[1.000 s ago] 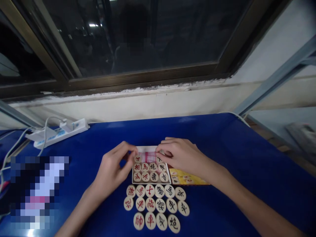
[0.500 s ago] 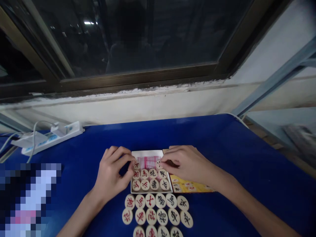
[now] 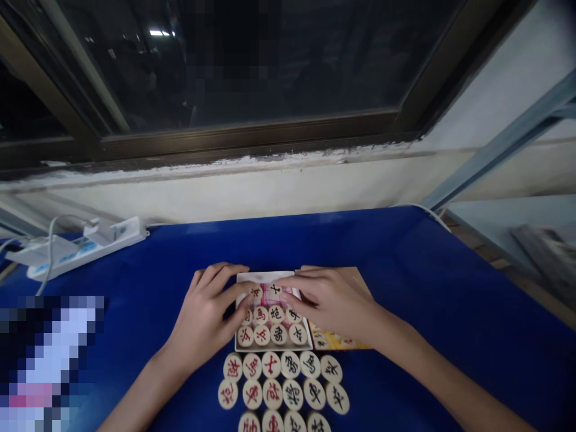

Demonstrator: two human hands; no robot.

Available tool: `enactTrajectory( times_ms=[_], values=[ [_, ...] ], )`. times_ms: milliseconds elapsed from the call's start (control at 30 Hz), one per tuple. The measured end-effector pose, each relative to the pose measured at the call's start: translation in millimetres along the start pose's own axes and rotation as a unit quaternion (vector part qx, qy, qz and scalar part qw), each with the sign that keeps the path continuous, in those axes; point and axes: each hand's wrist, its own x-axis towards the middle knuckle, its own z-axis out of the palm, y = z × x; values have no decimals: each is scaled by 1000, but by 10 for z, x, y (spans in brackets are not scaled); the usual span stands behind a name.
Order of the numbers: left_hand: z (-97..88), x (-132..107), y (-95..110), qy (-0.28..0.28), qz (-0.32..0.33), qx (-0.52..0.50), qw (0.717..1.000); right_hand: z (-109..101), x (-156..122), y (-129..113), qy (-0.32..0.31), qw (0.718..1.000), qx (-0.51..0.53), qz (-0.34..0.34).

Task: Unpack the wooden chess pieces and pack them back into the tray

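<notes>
Blue table (image 3: 405,270); box (image 3: 239,346), loose chess pieces (image 3: 281,384), power strip (image 3: 76,247)

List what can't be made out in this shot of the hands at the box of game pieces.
All in the head view.
The box: its far corners lie under the left hand and right hand; whether either grips a piece is unclear.
The yellow sheet: mostly under the right wrist.
The nearest row of pieces: cut by the bottom edge.
The lower-left object: pixelated.

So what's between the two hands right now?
In the head view, the far end of the white tray: two disc pieces on pink-checked paper, between left hand and right hand.
</notes>
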Motion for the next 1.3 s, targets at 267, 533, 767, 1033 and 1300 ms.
enactTrajectory(
  times_ms=[267,533,767,1033,1300],
  values=[
    [114,26,-27,-18,-61,-48,997,113,7,-113,3,997,-35,66],
    [183,-6,-59,-1,-101,-99,990,69,45,-142,-35,996,5,85],
    [67,24,43,73,-85,-125,986,25,34,-172,64,994,70,57],
    [35,27,155,75,-84,-149,982,23,-34,-241,101,984,140,46],
    [-9,6,217,105,-77,-250,959,-33,-34,-309,148,979,142,-6]
  ],
)
